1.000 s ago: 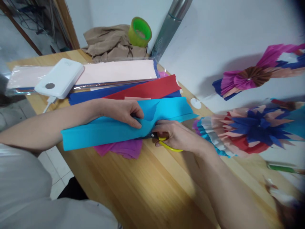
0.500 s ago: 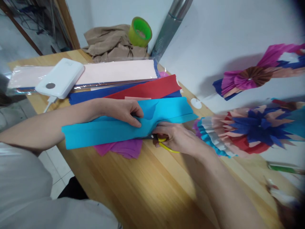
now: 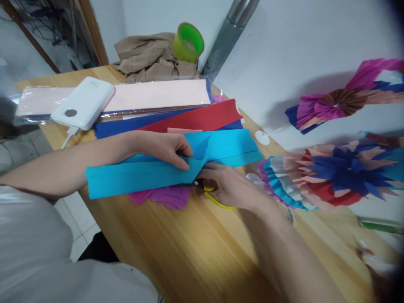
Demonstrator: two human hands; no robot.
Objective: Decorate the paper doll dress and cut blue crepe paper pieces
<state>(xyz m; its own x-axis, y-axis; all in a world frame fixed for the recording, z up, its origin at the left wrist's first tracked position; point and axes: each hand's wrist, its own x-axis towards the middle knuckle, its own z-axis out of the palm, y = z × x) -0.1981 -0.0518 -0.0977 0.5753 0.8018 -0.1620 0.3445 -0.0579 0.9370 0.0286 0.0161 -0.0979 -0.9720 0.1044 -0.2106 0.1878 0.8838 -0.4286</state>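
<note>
From the head view, your left hand (image 3: 170, 149) grips a long strip of cyan paper (image 3: 135, 179), its thumb pressed on the near layer and its fingers curled at the fold. The strip extends to both sides of that hand, its surface buckled between your two hands. Your right hand (image 3: 227, 183), closed around the yellow handles of a pair of scissors (image 3: 217, 201), works just beside the strip's near edge, a dark blade pointing left beneath the paper; how far the blades are apart, you cannot tell.

Purple material (image 3: 168, 198) lies on the wooden table (image 3: 176, 252) below your left hand, partly under the cyan strip. Beyond that hand are red paper (image 3: 205, 115) and dark blue paper (image 3: 123, 126), the red overlapping the blue. Farther past it, a clear-wrapped packet of pale pink paper (image 3: 158, 93) stretches across the table, with a white device (image 3: 83, 103) resting on its left part and a white cable (image 3: 70, 134) attached.

At the far side from your left hand, a green tape roll (image 3: 181, 48) sits against crumpled brown cloth (image 3: 145, 52), near a grey flask (image 3: 224, 44). To the right of your right hand is a layered paper flower (image 3: 350, 164); farther beyond it is a pink-and-brown paper rosette (image 3: 344, 103).
</note>
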